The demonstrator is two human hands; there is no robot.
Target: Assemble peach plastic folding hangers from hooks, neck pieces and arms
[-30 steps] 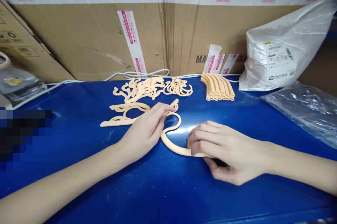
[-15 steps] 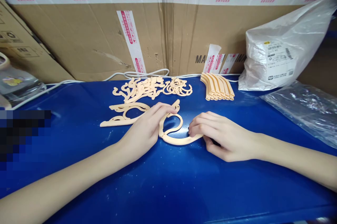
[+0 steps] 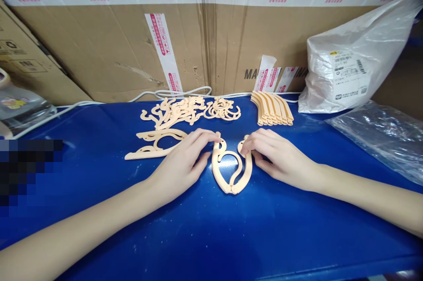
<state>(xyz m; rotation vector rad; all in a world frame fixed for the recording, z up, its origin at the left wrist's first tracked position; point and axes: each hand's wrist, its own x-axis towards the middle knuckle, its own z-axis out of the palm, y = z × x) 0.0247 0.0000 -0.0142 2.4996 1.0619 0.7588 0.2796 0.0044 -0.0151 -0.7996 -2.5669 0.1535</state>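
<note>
A peach-coloured plastic hanger piece, folded into a narrow loop, lies flat on the blue table. My left hand rests with its fingertips on the loop's left top end. The fingertips of my right hand press the right top end. Both hands have their fingers drawn together on the piece. Just left of my left hand lies another flat hanger piece.
Behind lie a heap of small peach hook parts and a neat stack of curved arms. Taped cardboard boxes wall the back, with a white cable along them. Plastic bags sit at the right, a clear container at the far left.
The long curved piece has been swung round and folded shut into a narrow loop. My right hand has moved up and left to the loop's top; my left hand has barely shifted.
</note>
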